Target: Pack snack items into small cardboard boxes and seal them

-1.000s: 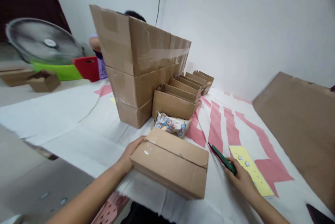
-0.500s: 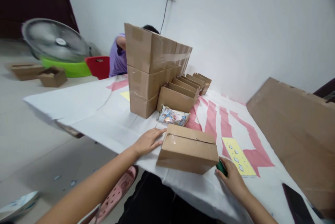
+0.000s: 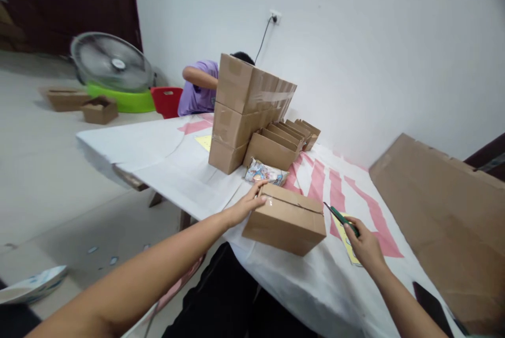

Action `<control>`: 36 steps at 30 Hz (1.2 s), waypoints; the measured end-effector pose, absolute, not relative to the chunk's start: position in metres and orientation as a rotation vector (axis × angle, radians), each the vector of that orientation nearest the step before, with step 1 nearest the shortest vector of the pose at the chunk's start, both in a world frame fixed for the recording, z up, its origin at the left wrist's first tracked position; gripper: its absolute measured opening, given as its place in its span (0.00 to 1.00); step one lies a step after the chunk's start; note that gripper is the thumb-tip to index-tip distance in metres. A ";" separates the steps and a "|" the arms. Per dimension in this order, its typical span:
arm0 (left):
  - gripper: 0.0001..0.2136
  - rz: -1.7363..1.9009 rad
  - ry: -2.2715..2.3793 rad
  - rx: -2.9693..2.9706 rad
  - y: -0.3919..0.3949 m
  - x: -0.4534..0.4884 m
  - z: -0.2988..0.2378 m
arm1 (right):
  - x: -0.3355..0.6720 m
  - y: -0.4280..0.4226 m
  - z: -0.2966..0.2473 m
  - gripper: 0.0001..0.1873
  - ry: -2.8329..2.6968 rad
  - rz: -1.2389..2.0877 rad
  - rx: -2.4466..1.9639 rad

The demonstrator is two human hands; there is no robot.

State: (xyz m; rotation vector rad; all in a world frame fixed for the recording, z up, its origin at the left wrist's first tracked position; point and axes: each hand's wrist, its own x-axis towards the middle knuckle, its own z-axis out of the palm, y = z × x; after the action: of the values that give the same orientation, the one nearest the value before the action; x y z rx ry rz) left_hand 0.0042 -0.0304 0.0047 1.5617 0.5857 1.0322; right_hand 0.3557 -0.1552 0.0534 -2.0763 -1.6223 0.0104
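Note:
A closed cardboard box [image 3: 290, 222] lies near the table's front edge, with a dark seam line running along its top. My left hand [image 3: 249, 205] steadies the box at its left end, thumb on the top face and fingers over the far corner. To the right of the box, my right hand [image 3: 363, 243] grips a green utility knife [image 3: 342, 220]. The knife's tip points toward the right end of the seam, just beside the box. Behind the box, a printed plastic packet [image 3: 266, 173] lies close to my left fingers.
Taped boxes [image 3: 232, 127] stand stacked beyond the packet, with a row of open boxes [image 3: 272, 149] beside them. Across the table sits a person in purple [image 3: 199, 90]. A large cardboard sheet [image 3: 442, 222] leans at right, near a phone [image 3: 432, 306]. A fan [image 3: 114, 61] stands behind.
My right hand has lifted the utility knife from low beside the box up to the seam's right end. My left hand has moved further onto the box's top. The view has shifted left.

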 end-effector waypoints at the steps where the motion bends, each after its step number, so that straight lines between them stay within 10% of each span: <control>1: 0.31 1.007 0.554 1.527 -0.035 0.009 0.006 | 0.348 -0.156 0.067 0.23 -1.620 -0.003 -2.006; 28: 0.33 1.004 0.354 1.332 -0.044 0.040 -0.014 | 0.229 -0.180 0.127 0.13 -2.410 -0.427 -1.766; 36: 0.36 1.029 0.363 1.268 -0.033 0.045 -0.027 | 0.312 -0.207 0.132 0.15 -2.135 0.038 -1.904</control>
State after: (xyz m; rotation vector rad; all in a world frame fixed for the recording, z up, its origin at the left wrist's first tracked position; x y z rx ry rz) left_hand 0.0455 -0.0331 -0.0272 1.2683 0.3626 1.0294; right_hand 0.3120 -0.2073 0.1324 -1.9041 -2.1349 0.0377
